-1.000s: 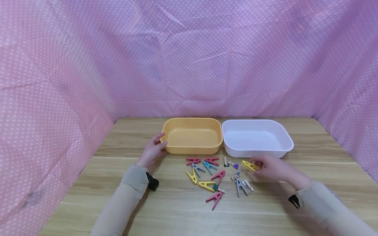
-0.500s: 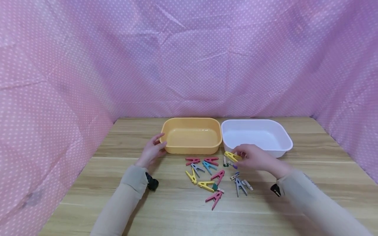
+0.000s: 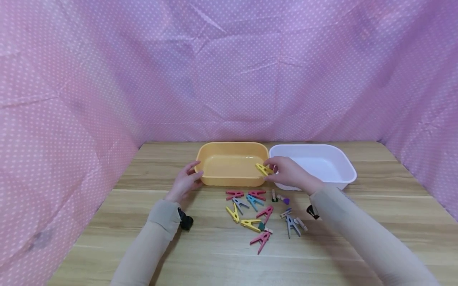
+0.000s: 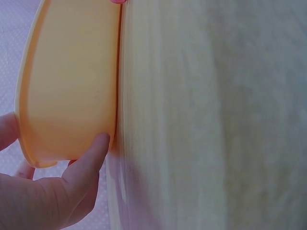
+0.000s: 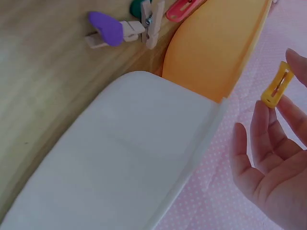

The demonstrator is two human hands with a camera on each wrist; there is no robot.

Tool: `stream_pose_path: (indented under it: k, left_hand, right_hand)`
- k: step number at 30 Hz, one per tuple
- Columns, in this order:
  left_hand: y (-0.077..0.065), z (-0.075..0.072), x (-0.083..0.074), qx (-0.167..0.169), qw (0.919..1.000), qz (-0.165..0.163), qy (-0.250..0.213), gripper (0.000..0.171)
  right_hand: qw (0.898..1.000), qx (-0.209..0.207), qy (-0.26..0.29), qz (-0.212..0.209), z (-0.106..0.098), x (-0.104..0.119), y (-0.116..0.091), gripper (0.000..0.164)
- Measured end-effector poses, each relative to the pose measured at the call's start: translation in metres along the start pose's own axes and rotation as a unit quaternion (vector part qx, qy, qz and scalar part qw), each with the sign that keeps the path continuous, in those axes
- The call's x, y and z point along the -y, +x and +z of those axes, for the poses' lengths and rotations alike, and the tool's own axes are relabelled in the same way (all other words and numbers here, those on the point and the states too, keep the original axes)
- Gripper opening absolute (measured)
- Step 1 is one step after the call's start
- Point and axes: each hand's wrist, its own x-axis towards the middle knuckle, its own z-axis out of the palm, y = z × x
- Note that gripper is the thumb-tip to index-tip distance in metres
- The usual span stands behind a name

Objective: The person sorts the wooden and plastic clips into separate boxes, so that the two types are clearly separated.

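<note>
In the head view my left hand [image 3: 184,183] holds the left end of an orange plastic tub [image 3: 234,182]. The left wrist view shows its thumb [image 4: 98,143] against the tub's outer wall, with a finger up at the rim. My right hand [image 3: 288,173] pinches a yellow plastic clothespin [image 3: 263,169] over the orange tub's right end. Seen from the right wrist, the clothespin [image 5: 277,85] sits between thumb and fingertips, above the tubs. A white tub [image 3: 315,183] stands to the right of the orange one, partly covered by the right hand.
In front of the tubs lie several plastic clothespins, among them a pink one [image 3: 261,238], a yellow one [image 3: 250,225], a blue one [image 3: 254,201] and a grey one [image 3: 292,225]. Small wooden clips, one with a purple heart [image 3: 286,201], lie among them. A pink dotted cloth [image 3: 229,79] hangs behind.
My right hand has carried the yellow clothespin left and away from me, from in front of the white tub to over the orange tub's right end. The left hand has stayed put.
</note>
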Motion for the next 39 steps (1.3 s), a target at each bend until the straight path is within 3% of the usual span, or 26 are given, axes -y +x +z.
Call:
stream_pose_path:
  k: [9,18,31,39]
  left_hand:
    - [0.0,0.001,-0.001,-0.003,1.0,0.006,-0.005,0.053]
    - [-0.001,0.001,-0.002,-0.006,1.0,0.001,0.001,0.053]
    - [-0.002,-0.001,0.0,-0.003,1.0,-0.007,0.002,0.055]
    - [-0.002,-0.001,0.0,-0.008,0.9998,-0.015,0.011,0.054]
  right_hand:
    - [0.999,-0.009,-0.034,0.006,0.002,0.006,0.027,0.036]
    - [0.998,0.011,-0.018,0.067,0.003,0.0,0.045,0.04]
    - [0.994,0.031,-0.078,0.065,0.016,0.005,0.053,0.043]
    - [0.994,0.029,-0.087,0.062,0.016,0.008,0.051,0.045]
